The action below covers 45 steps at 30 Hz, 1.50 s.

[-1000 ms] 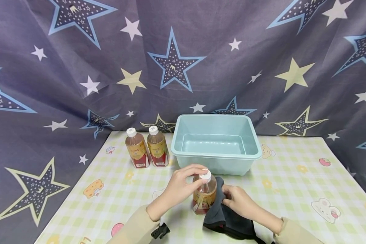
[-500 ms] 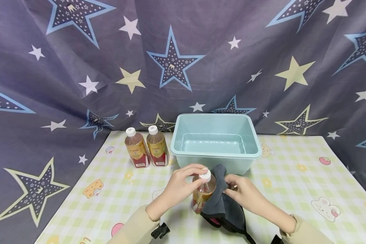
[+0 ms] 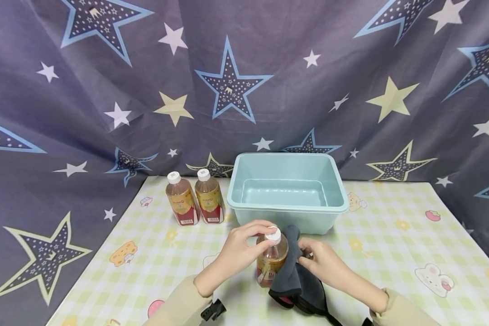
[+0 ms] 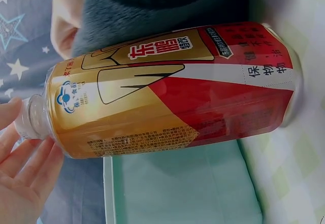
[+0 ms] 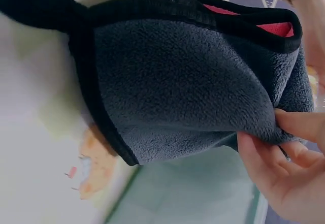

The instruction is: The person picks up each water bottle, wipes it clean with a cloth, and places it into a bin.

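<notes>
Head view — hands (image 3: 239, 249) (image 3: 321, 261) angle inward, left pinching bottle cap (image 3: 274, 236), right cloth (image 3: 287, 274).

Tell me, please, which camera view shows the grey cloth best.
The right wrist view: the grey cloth fills much of it, with black edging and pink lining visible. The head view shows it smaller, pinched by the right hand beside the bottle. The left wrist view shows only part, cut off above.

Checked table (image 3: 391, 258), three bottles (image 3: 270, 265), pale-blue tub (image 3: 287, 221)
</notes>
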Each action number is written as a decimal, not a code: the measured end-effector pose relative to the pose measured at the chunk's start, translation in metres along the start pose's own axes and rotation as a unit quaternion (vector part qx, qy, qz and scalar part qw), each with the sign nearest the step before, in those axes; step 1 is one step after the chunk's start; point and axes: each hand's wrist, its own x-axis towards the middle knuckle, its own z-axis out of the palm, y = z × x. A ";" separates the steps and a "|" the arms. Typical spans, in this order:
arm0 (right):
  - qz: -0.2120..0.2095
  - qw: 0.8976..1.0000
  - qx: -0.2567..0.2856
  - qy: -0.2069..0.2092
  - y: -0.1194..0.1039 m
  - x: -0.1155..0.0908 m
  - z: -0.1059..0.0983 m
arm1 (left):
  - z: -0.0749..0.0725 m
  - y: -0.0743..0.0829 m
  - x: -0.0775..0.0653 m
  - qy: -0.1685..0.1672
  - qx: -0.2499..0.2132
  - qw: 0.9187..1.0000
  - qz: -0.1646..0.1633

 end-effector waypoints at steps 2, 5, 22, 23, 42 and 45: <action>0.005 1.000 0.002 -0.007 0.004 0.000 0.003 | 0.000 0.001 0.000 -0.001 -0.002 1.000 0.000; 0.018 1.000 0.001 -0.020 0.009 0.000 0.008 | 0.000 0.002 0.001 -0.001 -0.002 1.000 -0.001; 0.021 0.999 -0.010 -0.038 0.027 -0.001 0.027 | 0.000 0.002 0.001 -0.005 -0.006 1.000 -0.003; 0.020 0.999 -0.010 -0.038 0.028 -0.001 0.027 | 0.000 0.003 0.001 -0.005 -0.006 1.000 -0.004; -0.001 1.000 0.006 -0.013 -0.007 0.000 -0.010 | -0.001 0.002 0.001 -0.002 -0.009 1.000 0.004; -0.011 1.000 0.000 0.001 -0.010 0.001 -0.013 | -0.001 0.003 0.001 -0.004 -0.008 1.000 -0.001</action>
